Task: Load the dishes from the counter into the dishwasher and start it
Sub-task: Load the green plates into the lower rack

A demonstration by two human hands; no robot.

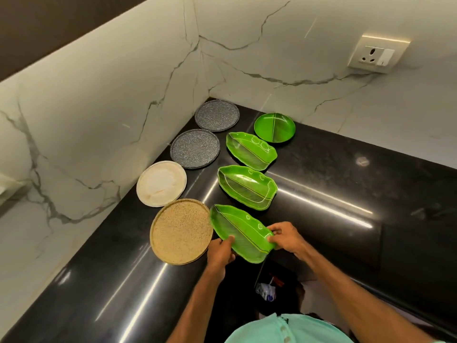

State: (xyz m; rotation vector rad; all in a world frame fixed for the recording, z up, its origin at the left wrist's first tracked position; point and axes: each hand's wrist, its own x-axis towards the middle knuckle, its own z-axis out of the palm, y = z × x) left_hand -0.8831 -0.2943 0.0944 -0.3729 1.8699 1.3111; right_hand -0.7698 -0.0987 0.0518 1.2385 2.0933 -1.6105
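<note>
Black tabletop (321, 194), first dish grasped.
Your left hand (220, 253) and right hand (288, 240) clamp the nearest leaf plate (241, 232) by opposite edges, keeping it level.

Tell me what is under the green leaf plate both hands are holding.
The leaf plate, gripped by the left hand and right hand, sits over the black counter at its front edge. Whether it rests there or is lifted, and what lies directly beneath, is hidden.

Both my forearms reach forward; my left grip (220, 251) and right grip (286, 237) are each closed, thumbs on top, pinching.
</note>
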